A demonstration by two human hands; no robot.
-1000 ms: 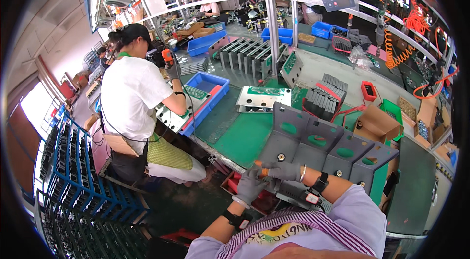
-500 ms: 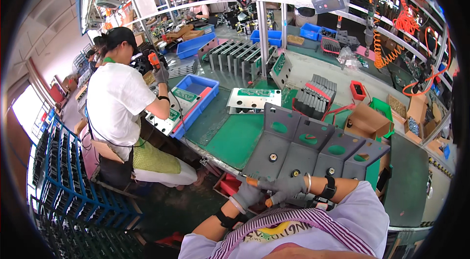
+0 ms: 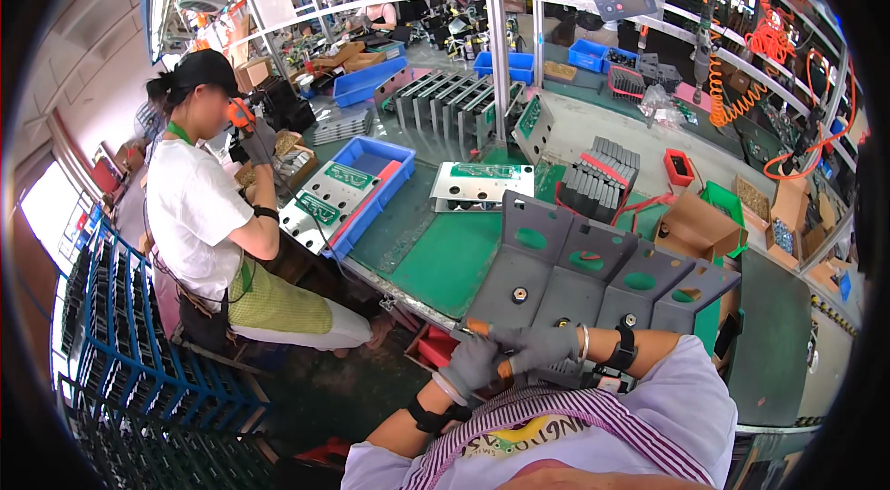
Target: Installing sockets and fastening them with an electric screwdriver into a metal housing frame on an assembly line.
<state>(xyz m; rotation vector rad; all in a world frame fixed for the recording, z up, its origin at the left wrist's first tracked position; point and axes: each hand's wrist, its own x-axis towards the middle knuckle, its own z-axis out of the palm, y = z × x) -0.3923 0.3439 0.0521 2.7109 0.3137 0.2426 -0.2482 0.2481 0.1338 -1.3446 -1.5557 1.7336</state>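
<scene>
While both gloved hands meet close to the body at the near edge of the green worktop (image 3: 436, 258), the left hand (image 3: 471, 366) closes around an orange-handled tool (image 3: 482, 332), and the right hand (image 3: 542, 348) curls over the same handle, likely to steady it. Just beyond them, a row of grey metal brackets (image 3: 593, 272) stands on the worktop. At the left edge, a seated co-worker (image 3: 209, 212) bends over circuit boards (image 3: 329, 198).

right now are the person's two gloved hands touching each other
Touching. The head view shows the right hand laid against the left hand, their grey gloves overlapping with no gap, both around an orange-handled tool near the table edge.
</scene>
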